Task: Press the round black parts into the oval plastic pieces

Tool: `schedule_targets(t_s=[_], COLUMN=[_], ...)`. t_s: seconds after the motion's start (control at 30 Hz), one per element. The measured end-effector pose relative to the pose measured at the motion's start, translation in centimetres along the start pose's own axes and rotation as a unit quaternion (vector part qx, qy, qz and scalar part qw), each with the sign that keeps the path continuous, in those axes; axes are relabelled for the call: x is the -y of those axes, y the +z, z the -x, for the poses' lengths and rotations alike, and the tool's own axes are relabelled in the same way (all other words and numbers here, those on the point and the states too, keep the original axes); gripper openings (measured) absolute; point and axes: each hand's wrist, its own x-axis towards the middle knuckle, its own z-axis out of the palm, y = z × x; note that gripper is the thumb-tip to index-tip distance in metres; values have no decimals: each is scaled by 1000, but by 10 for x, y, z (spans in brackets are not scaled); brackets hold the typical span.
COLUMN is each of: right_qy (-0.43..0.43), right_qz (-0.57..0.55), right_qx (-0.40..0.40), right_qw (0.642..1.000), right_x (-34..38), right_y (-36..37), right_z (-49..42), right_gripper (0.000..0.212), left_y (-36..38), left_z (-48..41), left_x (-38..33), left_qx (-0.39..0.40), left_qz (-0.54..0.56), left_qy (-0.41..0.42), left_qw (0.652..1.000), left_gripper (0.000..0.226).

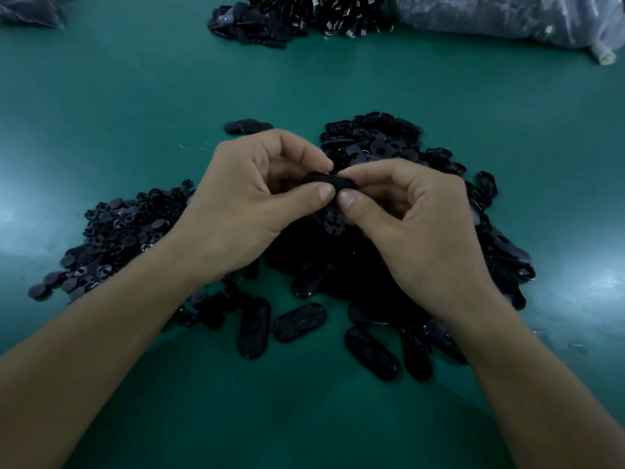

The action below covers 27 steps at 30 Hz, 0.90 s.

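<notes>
Both thumbs and forefingers are pinching one oval piece, the left hand and right hand curling round its ends and holding it just above the oval pile. A heap of round parts is lying left of that pile, loose ovals are lying on its near side, and a bag is sitting well beyond it on the table

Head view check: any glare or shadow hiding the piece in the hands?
Head view: dim overall; pale glare on the green table at both sides; the black piece between left hand and right hand is a featureless dark shape; far pile soft.
</notes>
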Motion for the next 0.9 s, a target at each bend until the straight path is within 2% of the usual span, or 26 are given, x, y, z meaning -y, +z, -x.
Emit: schedule_targets(t_s=[0.17, 0.9], right_qy=[-2, -26], right_qz=[-52, -20], right_qx=[12, -21], right_qw=[999, 999], right_x=[2, -1], right_y=[-4, -3], right_z=[0, 1], right_gripper=[13, 16], left_y=[-2, 0], left_z=[0, 2], left_x=[-2, 2], left_qx=[-5, -17], left_qz=[5, -24], left_qy=[-6, -6], left_qw=[1000, 1000], left_gripper=[22, 17])
